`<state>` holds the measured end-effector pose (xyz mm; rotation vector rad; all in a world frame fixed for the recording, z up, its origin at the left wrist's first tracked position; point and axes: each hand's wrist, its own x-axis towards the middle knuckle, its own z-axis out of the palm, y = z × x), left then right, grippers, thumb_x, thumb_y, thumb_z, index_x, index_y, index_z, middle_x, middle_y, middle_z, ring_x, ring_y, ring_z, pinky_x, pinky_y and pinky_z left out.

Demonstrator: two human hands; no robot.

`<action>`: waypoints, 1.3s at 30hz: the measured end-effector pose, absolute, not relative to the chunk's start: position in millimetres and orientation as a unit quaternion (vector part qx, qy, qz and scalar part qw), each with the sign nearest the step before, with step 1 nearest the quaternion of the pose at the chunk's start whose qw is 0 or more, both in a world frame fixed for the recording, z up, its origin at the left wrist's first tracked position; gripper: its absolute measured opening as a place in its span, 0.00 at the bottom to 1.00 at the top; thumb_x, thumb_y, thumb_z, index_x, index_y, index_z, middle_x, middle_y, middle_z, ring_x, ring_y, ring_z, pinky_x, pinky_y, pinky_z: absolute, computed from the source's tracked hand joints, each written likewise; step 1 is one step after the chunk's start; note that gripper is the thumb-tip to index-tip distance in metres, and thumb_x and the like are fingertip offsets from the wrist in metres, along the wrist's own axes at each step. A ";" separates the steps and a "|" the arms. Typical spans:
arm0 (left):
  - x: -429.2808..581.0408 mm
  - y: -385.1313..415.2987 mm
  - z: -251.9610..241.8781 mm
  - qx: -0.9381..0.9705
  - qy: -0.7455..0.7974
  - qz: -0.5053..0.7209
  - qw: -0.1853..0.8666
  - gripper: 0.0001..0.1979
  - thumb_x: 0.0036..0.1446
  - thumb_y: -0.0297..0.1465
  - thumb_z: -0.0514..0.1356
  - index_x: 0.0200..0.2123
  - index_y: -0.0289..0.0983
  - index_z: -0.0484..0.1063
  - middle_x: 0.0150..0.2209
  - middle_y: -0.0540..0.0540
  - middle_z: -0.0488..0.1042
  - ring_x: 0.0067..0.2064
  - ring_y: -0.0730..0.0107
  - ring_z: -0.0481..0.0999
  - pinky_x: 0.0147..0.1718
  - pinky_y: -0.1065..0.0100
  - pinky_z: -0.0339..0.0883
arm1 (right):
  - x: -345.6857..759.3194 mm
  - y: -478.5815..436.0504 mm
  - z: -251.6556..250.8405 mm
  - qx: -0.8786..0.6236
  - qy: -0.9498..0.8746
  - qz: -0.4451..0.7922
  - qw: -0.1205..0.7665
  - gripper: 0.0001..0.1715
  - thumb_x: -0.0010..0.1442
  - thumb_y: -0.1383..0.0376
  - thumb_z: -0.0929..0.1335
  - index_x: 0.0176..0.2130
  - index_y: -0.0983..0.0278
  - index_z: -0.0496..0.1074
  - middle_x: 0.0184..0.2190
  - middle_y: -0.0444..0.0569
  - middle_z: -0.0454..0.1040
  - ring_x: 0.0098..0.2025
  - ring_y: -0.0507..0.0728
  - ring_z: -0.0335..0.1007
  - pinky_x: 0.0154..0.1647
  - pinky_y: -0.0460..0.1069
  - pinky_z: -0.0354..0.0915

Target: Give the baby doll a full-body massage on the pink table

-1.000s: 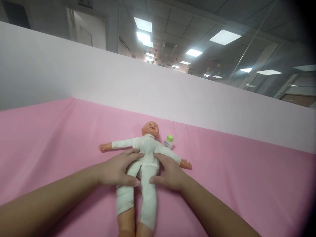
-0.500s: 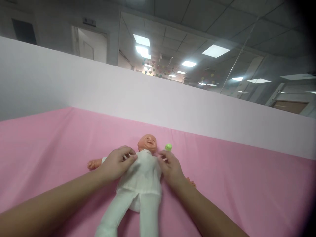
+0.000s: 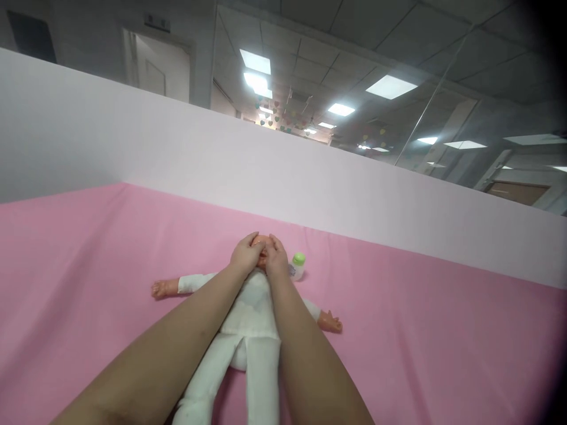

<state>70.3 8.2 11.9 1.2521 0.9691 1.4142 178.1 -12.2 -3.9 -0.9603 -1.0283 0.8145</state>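
Note:
A baby doll (image 3: 251, 310) with a white cloth body lies on its back, its arms spread to both sides. My left hand (image 3: 246, 254) is curved round one side of the doll's head, and my right hand (image 3: 276, 256) is curved round the other side. Both thumbs rest over the front of the head and cover much of it. Just right of my right hand stands a small clear bottle (image 3: 297, 267) with a light green cap, apart from the doll.
Pink sheeting (image 3: 398, 330) with a few creases lies under everything. A low white wall (image 3: 283, 171) runs along the back, turning a corner at the left. Beyond it are glass, ceiling lights and a doorway (image 3: 162, 65).
Both hands have moved up from the doll's shoulders to its head and closed in round it. The bottle and the doll's outstretched arms now show more fully.

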 end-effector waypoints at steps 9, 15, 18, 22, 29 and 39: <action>62.8 5.7 11.0 0.424 0.342 0.571 0.614 0.35 0.44 0.30 0.72 0.59 0.35 0.73 0.43 0.37 0.81 0.39 0.57 0.82 0.40 0.60 0.77 | 175.1 -19.9 0.4 -0.485 -0.414 0.346 0.688 0.33 0.54 0.55 0.75 0.58 0.59 0.74 0.62 0.50 0.72 0.63 0.61 0.68 0.67 0.56 0.60; 65.5 7.9 9.3 0.391 0.342 0.580 0.627 0.30 0.48 0.33 0.71 0.56 0.37 0.75 0.44 0.40 0.81 0.40 0.61 0.82 0.42 0.61 0.76 | 178.2 -6.7 -13.0 -0.442 -0.376 0.390 0.715 0.30 0.58 0.54 0.71 0.58 0.59 0.74 0.61 0.49 0.73 0.63 0.60 0.69 0.65 0.57 0.64; 62.7 9.0 5.3 0.377 0.338 0.579 0.639 0.29 0.51 0.35 0.69 0.57 0.39 0.76 0.48 0.39 0.81 0.44 0.57 0.82 0.45 0.59 0.77 | 181.0 -6.2 -18.6 -0.402 -0.352 0.442 0.721 0.33 0.58 0.55 0.70 0.61 0.60 0.71 0.58 0.51 0.76 0.57 0.61 0.74 0.58 0.58 0.72; 57.2 8.5 1.1 0.366 0.326 0.579 0.652 0.29 0.52 0.34 0.67 0.59 0.41 0.75 0.53 0.39 0.79 0.47 0.54 0.83 0.46 0.56 0.78 | 186.0 -11.8 -21.0 -0.322 -0.295 0.530 0.727 0.36 0.51 0.61 0.73 0.60 0.59 0.71 0.59 0.51 0.75 0.55 0.62 0.76 0.57 0.59 0.73; 53.4 0.5 5.8 0.400 0.309 0.577 0.642 0.32 0.46 0.32 0.71 0.56 0.39 0.73 0.48 0.38 0.80 0.43 0.56 0.82 0.44 0.59 0.77 | 179.3 -21.2 -11.5 -0.356 -0.357 0.484 0.716 0.40 0.47 0.59 0.77 0.58 0.60 0.68 0.54 0.52 0.76 0.51 0.61 0.77 0.56 0.57 0.73; 60.8 12.2 1.0 0.431 0.338 0.590 0.594 0.26 0.42 0.33 0.73 0.47 0.36 0.78 0.40 0.43 0.80 0.40 0.60 0.80 0.45 0.60 0.74 | 181.1 -12.0 -18.2 -0.444 -0.371 0.384 0.719 0.32 0.51 0.50 0.76 0.50 0.60 0.70 0.48 0.50 0.78 0.49 0.60 0.77 0.52 0.55 0.74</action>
